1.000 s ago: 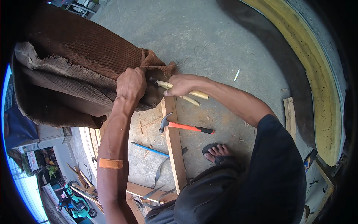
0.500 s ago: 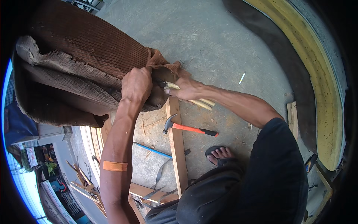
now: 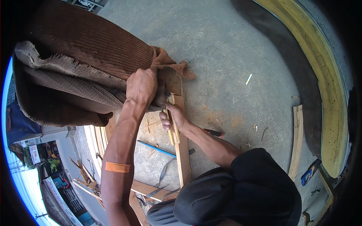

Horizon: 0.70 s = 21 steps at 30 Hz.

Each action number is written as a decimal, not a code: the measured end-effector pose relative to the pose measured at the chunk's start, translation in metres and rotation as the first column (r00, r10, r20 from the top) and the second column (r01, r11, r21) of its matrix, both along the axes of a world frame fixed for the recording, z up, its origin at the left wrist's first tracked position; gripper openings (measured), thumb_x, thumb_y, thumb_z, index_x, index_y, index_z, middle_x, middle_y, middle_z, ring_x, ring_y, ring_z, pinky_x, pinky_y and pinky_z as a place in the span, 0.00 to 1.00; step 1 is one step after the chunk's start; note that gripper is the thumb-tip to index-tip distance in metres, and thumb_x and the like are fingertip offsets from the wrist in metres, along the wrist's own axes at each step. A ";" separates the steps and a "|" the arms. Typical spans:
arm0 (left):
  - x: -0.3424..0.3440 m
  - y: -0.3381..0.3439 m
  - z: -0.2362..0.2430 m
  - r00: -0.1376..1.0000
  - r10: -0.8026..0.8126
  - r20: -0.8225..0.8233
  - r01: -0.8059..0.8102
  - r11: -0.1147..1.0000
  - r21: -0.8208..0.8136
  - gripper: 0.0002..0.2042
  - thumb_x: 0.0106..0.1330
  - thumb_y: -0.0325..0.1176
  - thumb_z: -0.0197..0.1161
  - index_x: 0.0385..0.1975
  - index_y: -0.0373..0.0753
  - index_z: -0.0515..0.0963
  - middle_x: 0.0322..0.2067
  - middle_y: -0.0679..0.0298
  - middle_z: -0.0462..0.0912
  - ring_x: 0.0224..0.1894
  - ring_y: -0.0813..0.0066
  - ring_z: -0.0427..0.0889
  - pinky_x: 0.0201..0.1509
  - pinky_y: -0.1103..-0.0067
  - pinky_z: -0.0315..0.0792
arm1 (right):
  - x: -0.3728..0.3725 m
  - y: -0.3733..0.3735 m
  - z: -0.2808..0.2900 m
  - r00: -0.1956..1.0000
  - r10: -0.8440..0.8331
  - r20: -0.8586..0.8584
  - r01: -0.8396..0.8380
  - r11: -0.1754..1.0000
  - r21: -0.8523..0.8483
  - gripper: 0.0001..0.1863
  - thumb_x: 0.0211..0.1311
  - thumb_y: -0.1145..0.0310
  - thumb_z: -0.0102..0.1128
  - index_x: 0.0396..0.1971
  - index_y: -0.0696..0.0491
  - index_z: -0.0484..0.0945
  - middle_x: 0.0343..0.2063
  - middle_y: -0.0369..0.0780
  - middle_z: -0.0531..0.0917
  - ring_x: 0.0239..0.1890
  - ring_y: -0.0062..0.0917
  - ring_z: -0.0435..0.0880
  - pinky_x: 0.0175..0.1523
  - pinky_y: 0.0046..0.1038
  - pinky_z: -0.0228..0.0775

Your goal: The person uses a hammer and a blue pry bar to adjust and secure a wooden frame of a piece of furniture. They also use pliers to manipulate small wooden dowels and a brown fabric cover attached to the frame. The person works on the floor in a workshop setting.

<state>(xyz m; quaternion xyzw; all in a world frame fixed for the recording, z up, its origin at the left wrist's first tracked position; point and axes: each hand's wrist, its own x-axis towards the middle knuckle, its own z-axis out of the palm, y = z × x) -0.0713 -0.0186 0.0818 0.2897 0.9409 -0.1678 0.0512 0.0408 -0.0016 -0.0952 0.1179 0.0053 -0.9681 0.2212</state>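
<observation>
My left hand [image 3: 141, 86] is closed on the edge of brown ribbed fabric [image 3: 109, 47], which covers a large upholstered piece at the upper left. A grey-brown backing cloth [image 3: 71, 81] hangs loose beside that wrist. Just right of it, my right hand [image 3: 176, 117] is wrapped round pliers [image 3: 171, 136] with cream-yellow handles. Their dark jaws point up toward the wooden edge under the fabric, and I cannot tell whether they grip anything there. A torn flap of fabric [image 3: 175, 67] sticks out above the jaws.
A wooden beam [image 3: 183, 162] runs below my right hand. The hammer's black handle end [image 3: 213, 132] shows behind my right forearm. A blue bar [image 3: 156, 148] and grey straps [image 3: 163, 173] lie on the concrete floor. Yellow foam [image 3: 328, 79] curves along the right, near a wood strip [image 3: 296, 141].
My right hand has swung down and left with the pliers, whose handles now point downward. My right forearm now covers most of the hammer. My left hand keeps its hold on the fabric.
</observation>
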 end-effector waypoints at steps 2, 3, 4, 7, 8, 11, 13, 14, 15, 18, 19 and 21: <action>-0.002 0.005 0.003 1.000 0.020 0.005 -0.020 1.000 0.000 0.12 0.68 0.27 0.51 0.43 0.34 0.83 0.34 0.41 0.86 0.39 0.46 0.88 0.45 0.60 0.83 | -0.002 0.020 0.002 0.994 0.085 -0.070 -0.066 0.969 0.240 0.14 0.76 0.54 0.51 0.35 0.49 0.69 0.20 0.34 0.73 0.19 0.21 0.73 0.24 0.29 0.68; -0.003 0.007 0.005 1.000 0.003 -0.004 -0.003 1.000 0.012 0.13 0.69 0.27 0.51 0.43 0.34 0.83 0.34 0.41 0.86 0.40 0.46 0.88 0.46 0.60 0.83 | -0.003 0.032 0.003 0.987 0.132 -0.094 -0.090 0.930 0.357 0.15 0.76 0.54 0.52 0.35 0.50 0.70 0.19 0.34 0.73 0.19 0.21 0.74 0.25 0.29 0.69; -0.004 0.004 0.006 1.000 -0.002 -0.017 0.003 1.000 0.019 0.13 0.69 0.28 0.50 0.43 0.34 0.83 0.34 0.42 0.86 0.40 0.46 0.88 0.46 0.60 0.83 | -0.005 0.054 0.017 0.968 0.239 -0.074 -0.133 0.743 0.656 0.18 0.75 0.52 0.54 0.35 0.53 0.75 0.20 0.36 0.77 0.22 0.22 0.79 0.28 0.31 0.73; -0.005 0.006 0.003 1.000 -0.010 -0.014 0.010 1.000 0.022 0.13 0.70 0.28 0.50 0.42 0.34 0.83 0.35 0.42 0.86 0.40 0.46 0.88 0.46 0.60 0.82 | -0.029 0.109 0.005 0.848 0.520 -0.106 -0.079 0.321 0.944 0.22 0.75 0.47 0.54 0.41 0.54 0.77 0.28 0.39 0.80 0.31 0.24 0.83 0.33 0.31 0.77; -0.007 0.003 -0.003 1.000 0.000 0.000 0.000 1.000 0.016 0.13 0.70 0.28 0.50 0.42 0.34 0.83 0.35 0.42 0.86 0.41 0.46 0.88 0.47 0.59 0.82 | -0.040 0.126 0.018 0.772 0.632 -0.063 -0.011 0.114 0.993 0.23 0.74 0.48 0.55 0.45 0.57 0.77 0.33 0.43 0.83 0.37 0.28 0.84 0.41 0.34 0.78; -0.002 0.007 0.003 1.000 0.003 -0.003 -0.003 0.999 0.040 0.13 0.69 0.28 0.50 0.41 0.34 0.83 0.34 0.42 0.86 0.41 0.45 0.88 0.47 0.59 0.82 | -0.068 0.157 0.061 0.606 0.795 0.028 0.313 -0.270 0.911 0.26 0.74 0.53 0.54 0.57 0.62 0.74 0.45 0.50 0.84 0.51 0.37 0.84 0.58 0.39 0.76; -0.002 0.006 0.005 1.000 0.002 -0.019 -0.001 0.999 0.041 0.13 0.69 0.27 0.50 0.41 0.34 0.83 0.34 0.41 0.86 0.41 0.45 0.88 0.47 0.59 0.82 | -0.075 0.157 0.083 0.549 0.829 0.111 0.438 -0.397 0.807 0.28 0.74 0.56 0.53 0.63 0.63 0.71 0.52 0.54 0.82 0.57 0.43 0.82 0.63 0.42 0.73; -0.001 0.005 0.002 1.000 0.002 -0.019 -0.001 0.999 0.041 0.13 0.69 0.27 0.50 0.41 0.34 0.83 0.34 0.41 0.86 0.41 0.45 0.88 0.47 0.59 0.82 | -0.078 0.152 0.092 0.531 0.830 0.170 0.447 -0.445 0.776 0.28 0.74 0.59 0.51 0.65 0.63 0.69 0.55 0.56 0.80 0.59 0.46 0.80 0.65 0.45 0.71; -0.001 0.004 0.000 1.000 -0.002 -0.014 0.003 0.999 0.047 0.13 0.69 0.27 0.50 0.41 0.34 0.84 0.34 0.42 0.86 0.41 0.45 0.88 0.47 0.59 0.82 | -0.078 0.149 0.095 0.512 0.828 0.229 0.459 -0.489 0.742 0.28 0.74 0.61 0.50 0.68 0.63 0.66 0.58 0.58 0.78 0.61 0.49 0.78 0.66 0.47 0.70; -0.001 0.005 0.004 1.000 -0.018 -0.026 0.020 0.998 0.053 0.12 0.68 0.27 0.51 0.41 0.34 0.84 0.34 0.42 0.86 0.41 0.46 0.88 0.47 0.59 0.82 | -0.068 0.146 0.065 0.652 0.754 0.080 0.718 -0.647 0.258 0.29 0.74 0.66 0.47 0.71 0.62 0.62 0.59 0.59 0.76 0.61 0.55 0.76 0.68 0.52 0.67; -0.003 0.005 0.000 1.000 -0.013 -0.024 0.014 0.999 0.049 0.12 0.68 0.27 0.52 0.41 0.34 0.84 0.34 0.42 0.86 0.40 0.46 0.88 0.47 0.59 0.82 | -0.067 0.142 0.068 0.652 0.750 0.113 0.692 -0.649 0.315 0.28 0.73 0.67 0.47 0.70 0.62 0.63 0.60 0.60 0.75 0.62 0.56 0.75 0.67 0.53 0.68; -0.002 0.001 -0.001 1.000 0.003 -0.027 -0.001 0.999 0.039 0.12 0.68 0.27 0.52 0.40 0.35 0.84 0.34 0.42 0.86 0.40 0.47 0.88 0.46 0.59 0.82 | -0.064 0.132 0.084 0.647 0.743 0.171 0.633 -0.649 0.422 0.27 0.73 0.69 0.45 0.68 0.64 0.65 0.62 0.62 0.72 0.63 0.59 0.73 0.66 0.54 0.70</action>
